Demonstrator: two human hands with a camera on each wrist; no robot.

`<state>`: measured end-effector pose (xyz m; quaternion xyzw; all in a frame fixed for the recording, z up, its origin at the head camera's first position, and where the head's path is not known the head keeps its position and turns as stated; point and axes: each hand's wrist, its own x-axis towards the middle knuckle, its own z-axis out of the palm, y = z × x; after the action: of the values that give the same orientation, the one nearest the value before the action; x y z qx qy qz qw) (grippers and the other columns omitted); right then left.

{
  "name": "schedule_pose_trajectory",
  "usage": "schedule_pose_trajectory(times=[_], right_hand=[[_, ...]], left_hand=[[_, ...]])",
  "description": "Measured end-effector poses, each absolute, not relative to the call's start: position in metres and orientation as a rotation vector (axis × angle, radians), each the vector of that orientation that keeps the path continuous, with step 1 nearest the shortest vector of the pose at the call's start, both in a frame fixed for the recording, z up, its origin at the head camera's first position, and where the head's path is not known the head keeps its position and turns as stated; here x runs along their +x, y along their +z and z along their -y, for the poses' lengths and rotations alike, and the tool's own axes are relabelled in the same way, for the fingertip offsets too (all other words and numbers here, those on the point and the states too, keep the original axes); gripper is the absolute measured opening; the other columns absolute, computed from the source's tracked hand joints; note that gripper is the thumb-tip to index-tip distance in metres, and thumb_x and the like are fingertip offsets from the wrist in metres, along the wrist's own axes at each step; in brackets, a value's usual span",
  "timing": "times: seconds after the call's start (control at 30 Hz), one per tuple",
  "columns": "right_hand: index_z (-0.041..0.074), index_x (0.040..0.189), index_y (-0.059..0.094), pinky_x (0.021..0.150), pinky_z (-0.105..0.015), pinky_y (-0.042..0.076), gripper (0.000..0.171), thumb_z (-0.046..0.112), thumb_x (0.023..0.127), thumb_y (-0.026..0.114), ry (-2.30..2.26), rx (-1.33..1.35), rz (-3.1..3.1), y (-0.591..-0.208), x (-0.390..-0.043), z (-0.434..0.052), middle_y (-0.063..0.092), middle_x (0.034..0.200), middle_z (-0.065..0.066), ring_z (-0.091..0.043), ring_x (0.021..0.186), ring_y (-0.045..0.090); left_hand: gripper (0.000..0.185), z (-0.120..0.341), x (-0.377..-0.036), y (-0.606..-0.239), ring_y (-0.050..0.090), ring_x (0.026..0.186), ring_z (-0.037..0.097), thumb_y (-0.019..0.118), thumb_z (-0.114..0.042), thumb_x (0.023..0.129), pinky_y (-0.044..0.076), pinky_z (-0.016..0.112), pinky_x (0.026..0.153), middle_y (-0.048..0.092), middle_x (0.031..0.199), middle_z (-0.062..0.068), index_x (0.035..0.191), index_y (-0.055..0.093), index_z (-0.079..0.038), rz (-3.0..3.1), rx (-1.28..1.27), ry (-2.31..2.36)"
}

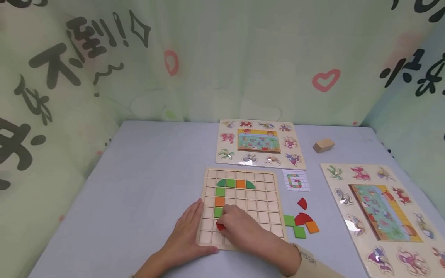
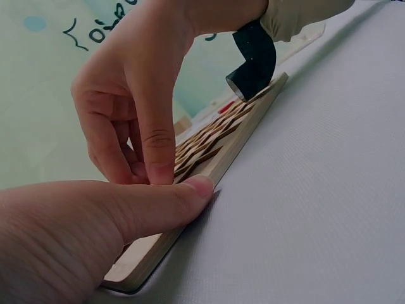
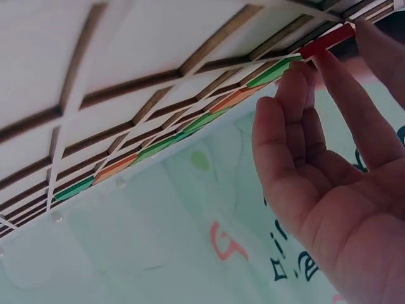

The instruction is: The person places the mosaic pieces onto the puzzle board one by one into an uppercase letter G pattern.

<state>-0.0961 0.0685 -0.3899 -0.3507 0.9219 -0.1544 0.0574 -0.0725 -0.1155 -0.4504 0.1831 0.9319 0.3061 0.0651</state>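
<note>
A square wooden grid board lies in front of me. Green and orange tiles fill cells along its upper row and down a left column. My right hand pinches a red tile between thumb and index finger, at the cell just below the lowest green tile. In the head view the fingers cover much of the red tile. Along the board's left side rest the straight fingers of my left hand, and its thumb lies at the near edge.
Loose red, green and orange tiles lie right of the board, below a small pattern card. Behind stands a picture puzzle board, with another puzzle board at right. A wooden block sits at the back right.
</note>
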Motion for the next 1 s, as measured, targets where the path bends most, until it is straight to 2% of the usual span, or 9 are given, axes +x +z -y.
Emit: schedule_pose_trajectory(times=[0.33,1.0], right_hand=[[0.007,0.093,0.072,0.063,-0.018,0.041,0.017,0.005,0.076,0.073,-0.464,-1.06,-2.708,-0.3893,-0.0968,-0.075,0.05,0.078,0.004,-0.01,0.072,0.043],[0.004,0.098,0.072,0.063,-0.017,0.043,0.025,0.004,0.073,0.075,-0.488,-1.046,-2.73,-0.3909,-0.1039,-0.0708,0.056,0.08,0.001,-0.009,0.072,0.046]], left_hand=[[0.116,0.1137,-0.073,-0.4505,0.014,0.135,0.023,0.064,-0.069,0.065,0.021,0.051,0.103,0.014,0.152,0.006,0.147,0.014,-0.004,-2.819,0.555,0.9],[0.116,0.1135,-0.0727,-0.4489,0.016,0.135,0.023,0.063,-0.071,0.065,0.021,0.051,0.102,0.016,0.151,0.007,0.146,0.015,-0.003,-2.84,0.562,0.882]])
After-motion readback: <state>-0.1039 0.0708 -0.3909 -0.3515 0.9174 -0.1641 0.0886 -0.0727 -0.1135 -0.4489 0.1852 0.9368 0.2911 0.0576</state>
